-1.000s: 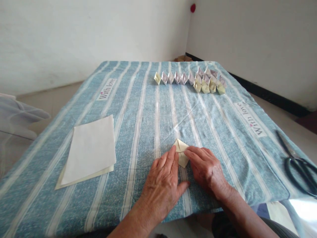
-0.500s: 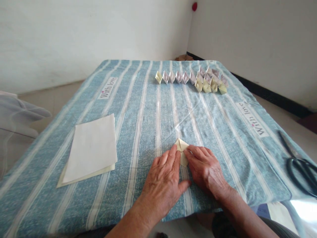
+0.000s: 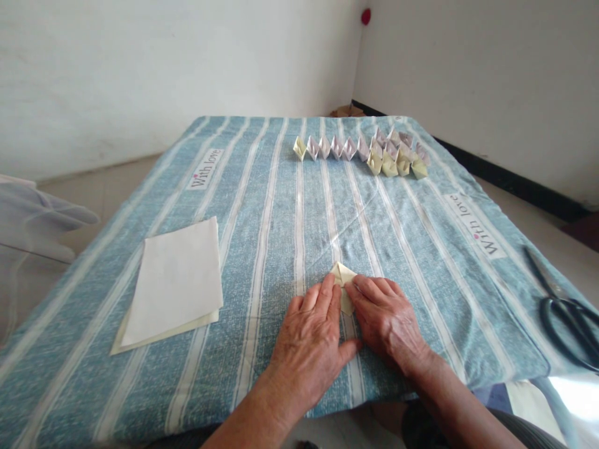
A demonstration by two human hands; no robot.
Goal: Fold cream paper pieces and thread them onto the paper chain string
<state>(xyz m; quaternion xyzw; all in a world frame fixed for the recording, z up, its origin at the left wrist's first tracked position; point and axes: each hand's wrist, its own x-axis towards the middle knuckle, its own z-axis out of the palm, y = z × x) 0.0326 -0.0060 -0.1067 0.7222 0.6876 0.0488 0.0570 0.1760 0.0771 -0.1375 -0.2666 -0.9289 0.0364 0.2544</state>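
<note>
A small piece of pale yellow folded paper (image 3: 347, 302) lies flat on the cloth near the table's front edge, its pointed top facing away from me. My left hand (image 3: 311, 327) rests on its left side, fingers stretched out flat and thumb apart. On the right side, my right hand (image 3: 388, 321) has its fingers curled together, with thumb and fingertips at the paper's edge. Both hands cover part of the paper, so its lower outline is partly hidden.
Left of my hands lies a stack of white and pale yellow sheets (image 3: 175, 284). Black-handled scissors (image 3: 561, 305) lie at the right edge. Several folded paper pieces (image 3: 349, 148), lilac and yellow, stand toward the back. A striped blue cloth (image 3: 276, 249) covers the table.
The view has shifted very slightly. Both hands stay at the folded paper, and the right fingers have moved only a little along its edge.
</note>
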